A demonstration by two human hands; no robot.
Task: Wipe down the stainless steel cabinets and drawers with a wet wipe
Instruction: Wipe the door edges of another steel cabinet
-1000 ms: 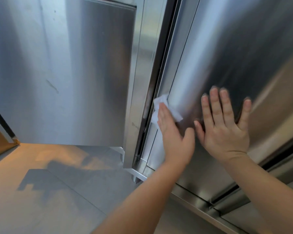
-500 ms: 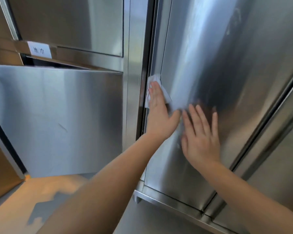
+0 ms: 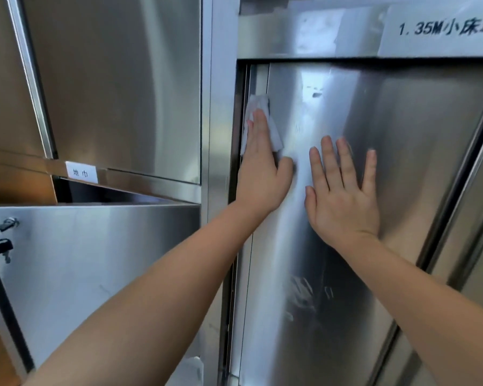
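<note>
Head view: left hand (image 3: 262,174), fingers flat, presses wipe (image 3: 258,105) on door (image 3: 402,162) edge; right hand (image 3: 343,196) flat, steadying, holding nothing. Advice: even pressure, overlapping strokes.

So the count was two hands on the steel, a left hand (image 3: 262,174) and a right hand (image 3: 343,196), with just one wet wipe (image 3: 258,105) between them. There were two paper labels, a small label (image 3: 81,172) and a big label (image 3: 441,29) (text partly cut off). One padlock (image 3: 3,246) hung on the left-hand door (image 3: 95,274), plus one latch (image 3: 4,224) above it.
</note>
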